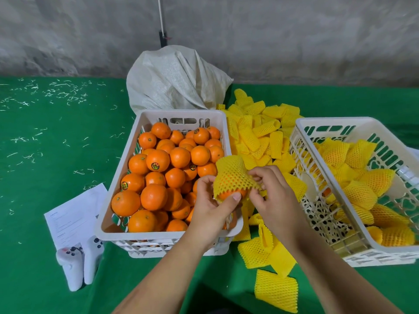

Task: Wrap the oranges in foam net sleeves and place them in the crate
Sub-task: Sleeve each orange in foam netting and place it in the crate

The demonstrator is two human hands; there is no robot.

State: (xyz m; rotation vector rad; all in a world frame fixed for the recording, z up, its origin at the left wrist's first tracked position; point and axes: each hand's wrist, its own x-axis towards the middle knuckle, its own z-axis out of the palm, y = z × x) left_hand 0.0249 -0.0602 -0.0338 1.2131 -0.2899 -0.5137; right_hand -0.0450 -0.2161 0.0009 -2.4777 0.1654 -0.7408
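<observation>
Green cloth underlies both hands point(240, 200) pinching sleeve point(233, 177) over orange point(229, 194).

Both hands met at centre: the left hand point(209, 200) gripped an orange point(231, 194) while the right hand point(271, 196) pinched its foam net sleeve point(233, 175). Wrapped fruit filled the crate point(340, 200) at three o'clock.

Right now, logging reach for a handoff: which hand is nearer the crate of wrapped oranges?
Right. The right hand is beside the crate of wrapped oranges; the left hand is over the bare-orange crate.
</observation>
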